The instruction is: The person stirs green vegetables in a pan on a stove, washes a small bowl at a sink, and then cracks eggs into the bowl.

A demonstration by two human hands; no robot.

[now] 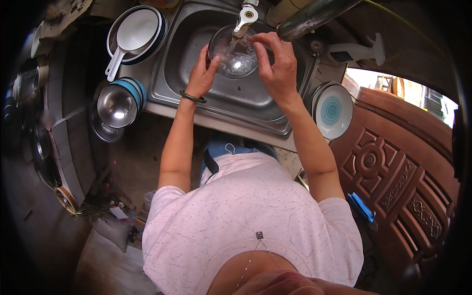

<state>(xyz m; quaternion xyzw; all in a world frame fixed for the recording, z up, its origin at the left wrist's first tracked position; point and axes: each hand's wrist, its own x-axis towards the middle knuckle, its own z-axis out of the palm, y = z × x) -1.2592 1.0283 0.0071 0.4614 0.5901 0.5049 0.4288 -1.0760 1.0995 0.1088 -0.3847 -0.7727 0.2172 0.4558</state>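
Note:
My left hand [202, 75] grips a clear round bowl [236, 68] by its left rim, with the thumb over the edge. The bowl is over the stainless steel sink [191, 88], under a white-handled faucet [246, 17]. Water [239, 49] runs from the spout and churns inside it. Curved around the bowl's right side, my right hand [277, 68] has its thumb and fingers apart. Its fingertips are close to the rim and the stream; whether they touch the rim is hard to see.
Left of the sink are stacked basins with a white ladle [136, 31] on top, and blue-sided metal bowls [118, 105]. Stacked plates [332, 110] stand on the right. A spray bottle [356, 51] and a dark pipe [313, 20] lie beyond. A carved brown panel [391, 169] is at right.

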